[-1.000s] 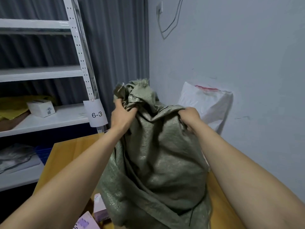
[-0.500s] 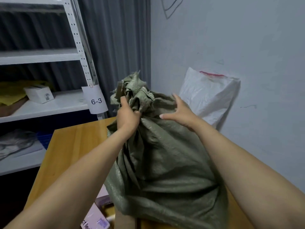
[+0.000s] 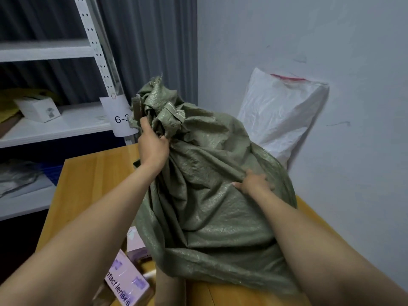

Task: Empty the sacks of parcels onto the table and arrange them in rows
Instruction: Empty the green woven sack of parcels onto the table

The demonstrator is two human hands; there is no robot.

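Counting two sacks: the green sack (image 3: 209,195) stands on the table (image 3: 88,184), half hiding the white sack (image 3: 280,115) leaning on the wall behind. Two pink parcels (image 3: 125,281) lie at its near-left foot, with a shelf rack (image 3: 66,127) beyond. My left hand (image 3: 152,146) has its fingers clamped round the bunched neck. My right hand (image 3: 254,184), up top half a second ago, now pinches a fold lower down.

My single wide-angle view, worn on the person's head, looks forward and down, close over the counter (image 3: 84,184), toward the corner wall (image 3: 287,40).
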